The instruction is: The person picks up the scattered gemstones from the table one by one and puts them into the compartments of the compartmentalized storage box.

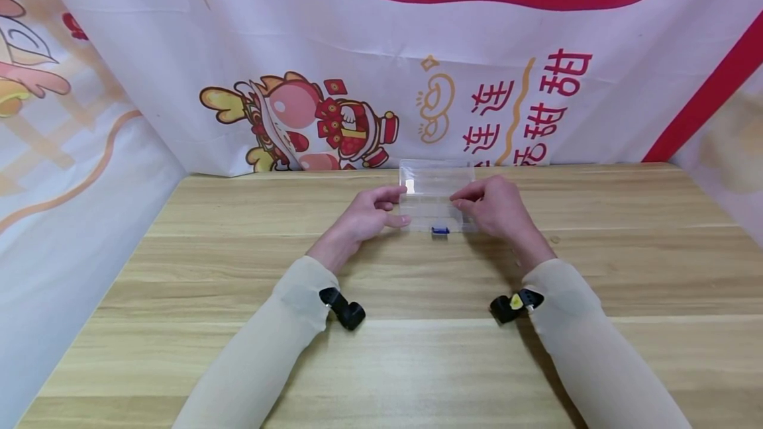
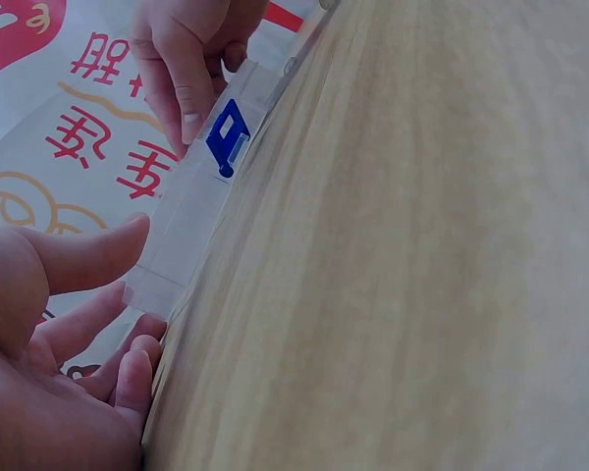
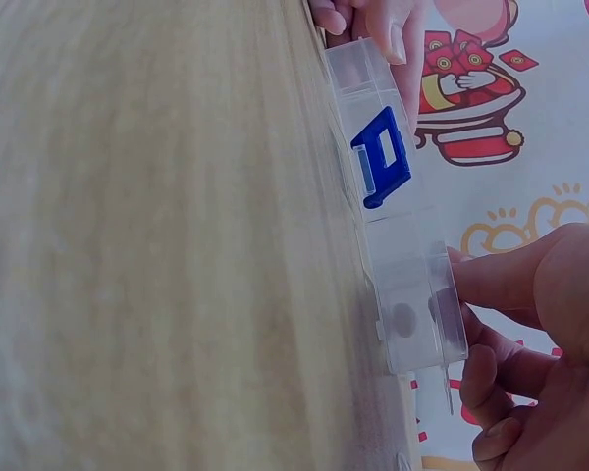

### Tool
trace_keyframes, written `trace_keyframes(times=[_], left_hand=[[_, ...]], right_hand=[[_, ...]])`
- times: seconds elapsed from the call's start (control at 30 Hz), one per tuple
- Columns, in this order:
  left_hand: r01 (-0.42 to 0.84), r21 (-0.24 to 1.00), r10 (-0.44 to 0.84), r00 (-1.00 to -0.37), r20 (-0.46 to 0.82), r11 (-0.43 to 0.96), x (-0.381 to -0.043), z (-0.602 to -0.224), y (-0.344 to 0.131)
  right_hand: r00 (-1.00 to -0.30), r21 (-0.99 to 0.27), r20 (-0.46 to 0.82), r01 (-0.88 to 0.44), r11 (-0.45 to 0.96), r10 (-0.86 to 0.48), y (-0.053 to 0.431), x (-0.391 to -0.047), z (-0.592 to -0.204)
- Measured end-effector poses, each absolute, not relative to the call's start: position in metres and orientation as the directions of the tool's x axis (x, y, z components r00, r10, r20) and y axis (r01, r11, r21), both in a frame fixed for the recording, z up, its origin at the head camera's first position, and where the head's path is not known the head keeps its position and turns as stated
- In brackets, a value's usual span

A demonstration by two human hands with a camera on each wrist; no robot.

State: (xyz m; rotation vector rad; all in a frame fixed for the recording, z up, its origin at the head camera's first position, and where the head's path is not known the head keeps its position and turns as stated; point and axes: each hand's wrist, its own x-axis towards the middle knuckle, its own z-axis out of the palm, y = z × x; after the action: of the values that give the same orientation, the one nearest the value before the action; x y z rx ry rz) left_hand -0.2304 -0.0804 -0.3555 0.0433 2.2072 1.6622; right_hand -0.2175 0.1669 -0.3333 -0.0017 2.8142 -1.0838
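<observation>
Clearly windowed clasp [image 3: 400,165], wrist views only

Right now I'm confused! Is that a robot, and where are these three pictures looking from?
No robot, just a person's bare left hand and right hand. The wide picture comes from a camera on the person's head, looking forward and down. The other two come from small black wrist cameras. On the pale wood-grained table sits a clear plastic box with a dark blue latch. The left hand grips one end. The right hand has its fingers at the other end; I can't tell whether they pinch anything small.
</observation>
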Motion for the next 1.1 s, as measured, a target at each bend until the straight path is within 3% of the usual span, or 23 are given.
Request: trace_keyframes(times=[1.1], left_hand=[[-0.181, 0.935, 0.257, -0.93, -0.264, 0.303, -0.2299, -0.3561, -0.0809]], right_hand=[[-0.99, -0.636, -0.116, 0.009, 0.772, -0.084, 0.1683, -0.2192, -0.3353]])
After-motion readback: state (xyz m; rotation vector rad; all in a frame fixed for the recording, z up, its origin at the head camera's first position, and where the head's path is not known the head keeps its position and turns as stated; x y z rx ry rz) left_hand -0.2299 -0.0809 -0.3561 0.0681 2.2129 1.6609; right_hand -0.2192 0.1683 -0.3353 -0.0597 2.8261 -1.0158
